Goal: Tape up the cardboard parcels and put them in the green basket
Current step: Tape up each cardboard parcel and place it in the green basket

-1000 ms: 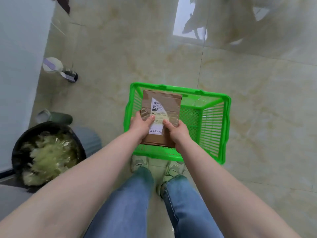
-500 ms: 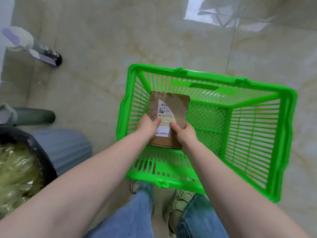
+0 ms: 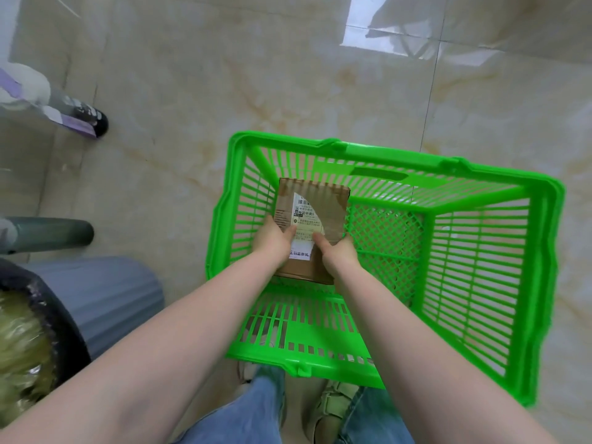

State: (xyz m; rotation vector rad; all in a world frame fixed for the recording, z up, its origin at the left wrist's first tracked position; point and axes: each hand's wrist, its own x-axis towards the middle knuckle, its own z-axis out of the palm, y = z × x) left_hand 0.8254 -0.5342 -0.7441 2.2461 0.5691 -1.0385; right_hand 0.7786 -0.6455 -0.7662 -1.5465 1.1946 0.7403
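Since the earlier frame, cardboard parcel is carried lower into green basket, near its left wall. Parcel is gripped by left hand and right hand. Release is judged outstanding; other parcels are unseen.

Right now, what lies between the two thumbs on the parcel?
In the head view, only the white shipping label on the cardboard parcel, held by left hand and right hand.

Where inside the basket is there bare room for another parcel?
The green basket floor is bare right of the cardboard parcel, out to the right wall. The left end is crowded: the parcel, left hand and right hand fill it.
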